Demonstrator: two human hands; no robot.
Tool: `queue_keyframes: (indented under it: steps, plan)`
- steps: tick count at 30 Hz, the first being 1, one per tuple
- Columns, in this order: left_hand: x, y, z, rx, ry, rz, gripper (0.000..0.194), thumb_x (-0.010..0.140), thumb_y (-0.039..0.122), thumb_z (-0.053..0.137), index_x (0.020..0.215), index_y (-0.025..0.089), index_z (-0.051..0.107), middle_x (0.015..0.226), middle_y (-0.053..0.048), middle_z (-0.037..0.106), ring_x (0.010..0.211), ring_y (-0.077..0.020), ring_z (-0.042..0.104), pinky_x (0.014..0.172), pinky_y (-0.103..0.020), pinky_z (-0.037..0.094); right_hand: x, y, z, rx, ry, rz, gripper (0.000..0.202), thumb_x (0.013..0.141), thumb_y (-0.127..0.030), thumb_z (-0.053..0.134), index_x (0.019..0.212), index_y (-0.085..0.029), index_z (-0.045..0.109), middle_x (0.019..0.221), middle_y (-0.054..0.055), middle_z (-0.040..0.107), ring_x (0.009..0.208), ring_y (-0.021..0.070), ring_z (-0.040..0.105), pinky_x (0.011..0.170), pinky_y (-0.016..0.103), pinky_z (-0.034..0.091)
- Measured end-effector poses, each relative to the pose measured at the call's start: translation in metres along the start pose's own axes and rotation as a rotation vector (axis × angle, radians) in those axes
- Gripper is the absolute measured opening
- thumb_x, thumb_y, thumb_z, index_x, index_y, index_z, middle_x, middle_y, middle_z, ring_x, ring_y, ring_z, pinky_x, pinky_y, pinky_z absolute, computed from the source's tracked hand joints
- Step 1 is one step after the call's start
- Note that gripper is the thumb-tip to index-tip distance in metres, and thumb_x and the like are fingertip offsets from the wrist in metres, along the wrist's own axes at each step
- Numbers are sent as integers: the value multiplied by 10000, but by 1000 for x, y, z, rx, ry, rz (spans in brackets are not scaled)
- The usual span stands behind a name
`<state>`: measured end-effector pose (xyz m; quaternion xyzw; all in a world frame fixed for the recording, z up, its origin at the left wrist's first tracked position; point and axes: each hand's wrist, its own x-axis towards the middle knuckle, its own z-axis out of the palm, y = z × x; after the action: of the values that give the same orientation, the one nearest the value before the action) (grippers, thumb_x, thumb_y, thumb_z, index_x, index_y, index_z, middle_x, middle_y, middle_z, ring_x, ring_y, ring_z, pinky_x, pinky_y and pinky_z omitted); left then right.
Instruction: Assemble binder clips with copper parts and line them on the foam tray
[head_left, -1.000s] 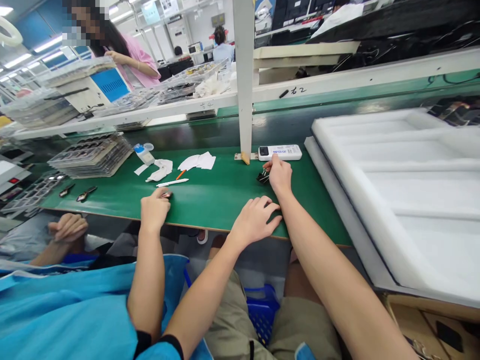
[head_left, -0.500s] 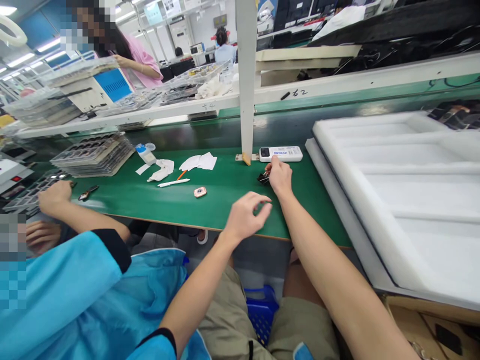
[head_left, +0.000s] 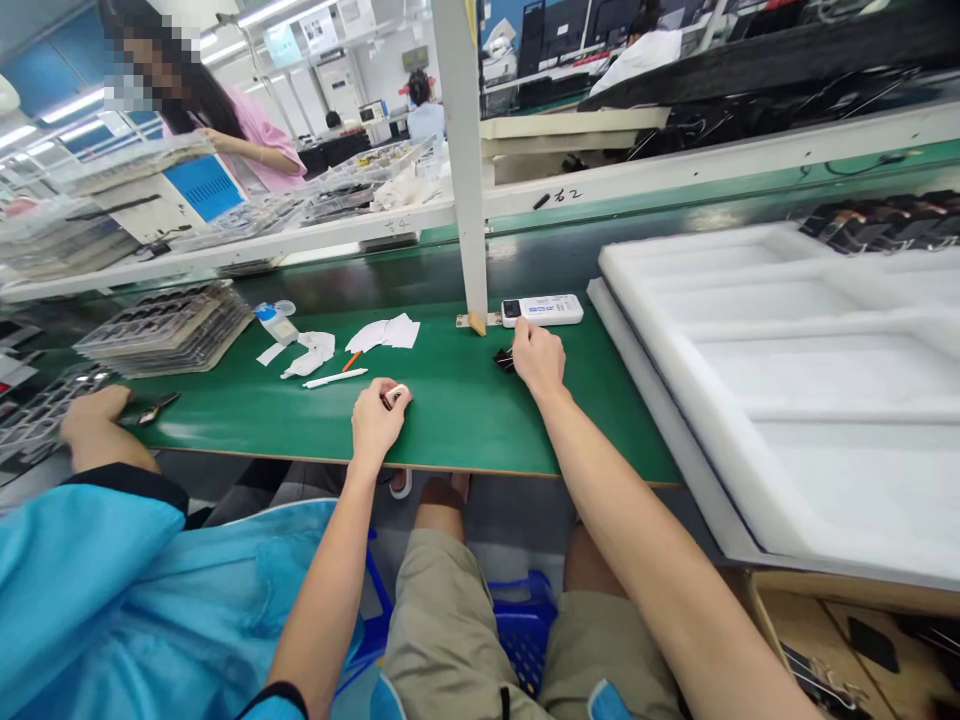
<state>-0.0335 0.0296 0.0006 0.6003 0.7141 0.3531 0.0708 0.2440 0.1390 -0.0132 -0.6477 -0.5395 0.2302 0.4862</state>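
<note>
My left hand (head_left: 377, 425) is closed around a small rose-gold watch case (head_left: 397, 397) at the middle of the green bench, the case pinched between thumb and fingers. My right hand (head_left: 538, 357) is closed on a black binder clip (head_left: 505, 360) with wire handles, just in front of a white handheld device (head_left: 542, 310) with a dark screen. The fingers partly cover the clip. A white pen (head_left: 335, 379) and an orange stick (head_left: 352, 361) lie left of my left hand, beside white paper pieces (head_left: 384, 333).
White foam trays (head_left: 787, 400) stand on the right, with several black clips (head_left: 885, 220) at their back. A white post (head_left: 465, 170) rises from the bench. Stacked plastic trays (head_left: 169, 335) and a small bottle (head_left: 276, 322) stand left. A co-worker's hand (head_left: 97, 410) is at far left.
My left hand has moved left and taken hold of the watch case, which lay on the bench. My right hand stays at the binder clip. The camera view has shifted slightly.
</note>
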Motion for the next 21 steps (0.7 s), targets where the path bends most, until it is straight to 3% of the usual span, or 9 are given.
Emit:
queue_keyframes:
  steps: [2, 5, 9, 14, 21]
  plan:
    - [2, 15, 8, -259, -12, -45, 236, 811, 404, 737, 952, 229, 665, 913, -41, 743, 748, -202, 688, 716, -330, 531, 2, 0, 1, 60, -12, 14, 638, 1037, -627, 330, 625, -245, 633, 727, 130, 679, 824, 333, 633, 895, 431, 458]
    - [11, 47, 30, -692, -135, -80, 397, 736, 466, 814, 975, 191, 657, 901, -54, 738, 567, -143, 650, 506, -261, 457, 5, -1, 2, 211, -45, 59, 671, 1050, -591, 284, 565, -251, 600, 677, 109, 676, 770, 304, 650, 881, 409, 483]
    - [21, 87, 69, -1015, -302, -68, 532, 652, 471, 887, 1029, 143, 705, 841, -65, 750, 559, -133, 647, 533, -270, 511, 11, 0, 2, 275, 12, 170, 635, 1046, -593, 310, 598, -249, 601, 685, 98, 668, 817, 311, 661, 893, 412, 503]
    - [19, 104, 97, -1112, -357, -84, 612, 644, 434, 914, 1131, 113, 727, 927, -110, 788, 707, -204, 741, 693, -353, 613, 19, 6, 0, 193, 106, 267, 592, 1050, -502, 316, 581, -262, 585, 724, 121, 664, 929, 359, 647, 1001, 471, 459]
    - [16, 103, 98, -1105, -408, -70, 523, 628, 415, 932, 1028, 127, 757, 921, -108, 800, 767, -231, 772, 671, -315, 626, 20, 8, 5, 284, 135, 322, 604, 1024, -582, 372, 548, -264, 567, 609, 102, 620, 865, 364, 643, 956, 474, 480]
